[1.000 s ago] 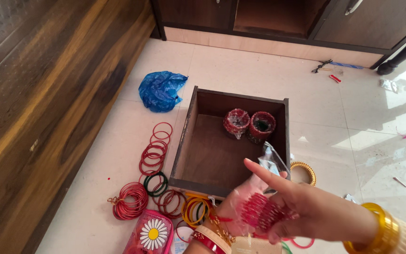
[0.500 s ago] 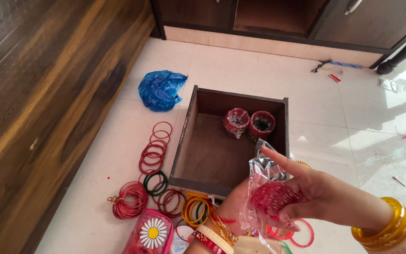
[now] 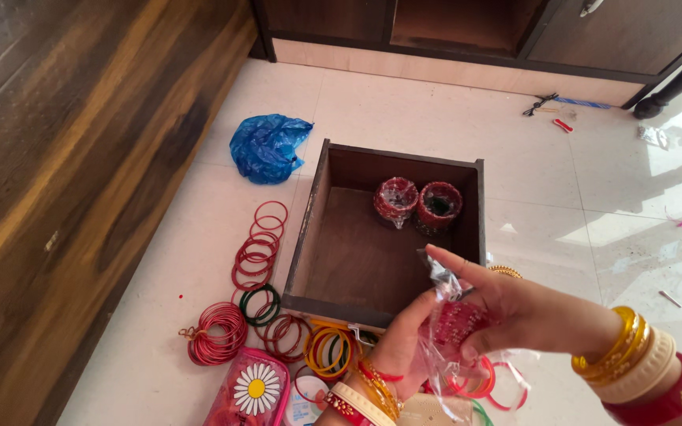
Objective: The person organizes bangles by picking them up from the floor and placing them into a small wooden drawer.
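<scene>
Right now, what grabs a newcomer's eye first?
Both hands, left hand and right hand, hold a clear plastic bag of red bangles near the bottom edge. Behind them an open dark wooden box sits mid-floor, holding two wrapped red bangle stacks; loose red bangles lie left of it.

The right hand [image 3: 507, 312] covers part of the red bangles [image 3: 458, 323] inside the clear bag [image 3: 447, 347]. The daisy pouch [image 3: 252, 392] and left hand [image 3: 400, 355] are cut off by the bottom edge. Small litter [image 3: 550, 102] near the cabinet is too tiny to identify.
</scene>
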